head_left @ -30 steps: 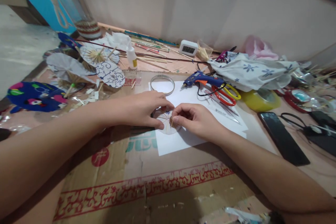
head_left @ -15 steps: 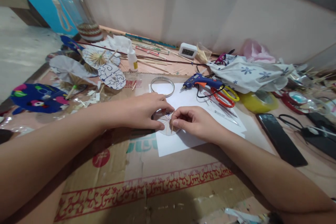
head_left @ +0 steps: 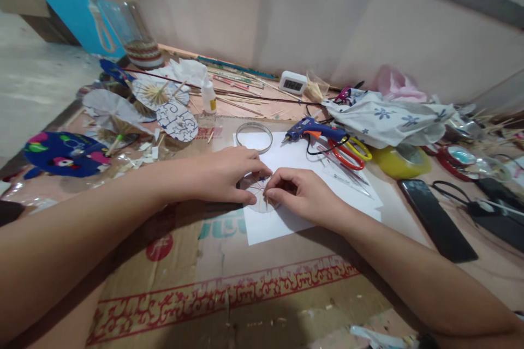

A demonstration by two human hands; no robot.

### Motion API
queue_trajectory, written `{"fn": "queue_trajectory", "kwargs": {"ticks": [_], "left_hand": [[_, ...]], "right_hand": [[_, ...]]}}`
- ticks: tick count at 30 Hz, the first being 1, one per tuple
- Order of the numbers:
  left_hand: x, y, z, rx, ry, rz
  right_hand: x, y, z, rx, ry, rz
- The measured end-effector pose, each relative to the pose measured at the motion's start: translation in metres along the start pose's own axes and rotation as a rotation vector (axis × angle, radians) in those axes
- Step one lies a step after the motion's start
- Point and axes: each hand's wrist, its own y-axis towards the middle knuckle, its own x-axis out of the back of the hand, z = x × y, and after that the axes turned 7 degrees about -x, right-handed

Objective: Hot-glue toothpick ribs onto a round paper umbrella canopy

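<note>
A small round paper disc with thin wooden spokes (head_left: 257, 196) lies on a white sheet of paper (head_left: 303, 163) on cardboard. My left hand (head_left: 223, 174) presses on the disc's left side, thumb and fingers curled on its edge. From the right, my right hand (head_left: 301, 192) pinches a thin wooden stick against the disc with thumb and forefinger. The two hands nearly touch over the disc, which they partly hide.
Behind the sheet lie a metal ring (head_left: 254, 136), a blue glue gun (head_left: 313, 128), red and yellow scissors (head_left: 350, 151) and a glue bottle (head_left: 209, 96). Paper umbrellas (head_left: 176, 119) lie at the left. Yellow tape (head_left: 403, 159), floral cloth (head_left: 385, 114) and a phone (head_left: 436, 218) are at the right.
Both hands stay on the disc; my right hand's pinch has shifted slightly left along it. The view has drifted a little.
</note>
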Motion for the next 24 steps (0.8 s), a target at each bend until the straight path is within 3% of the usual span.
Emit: {"fn": "queue_trajectory", "kwargs": {"ticks": [11,24], "left_hand": [[0.001,-0.001,-0.001,0.024,-0.012,0.016],[0.000,-0.001,-0.001,0.048,-0.025,0.022]], "right_hand": [[-0.008,-0.001,-0.008,0.160,-0.218,-0.099],[-0.004,-0.006,-0.007,0.310,-0.189,-0.175]]}}
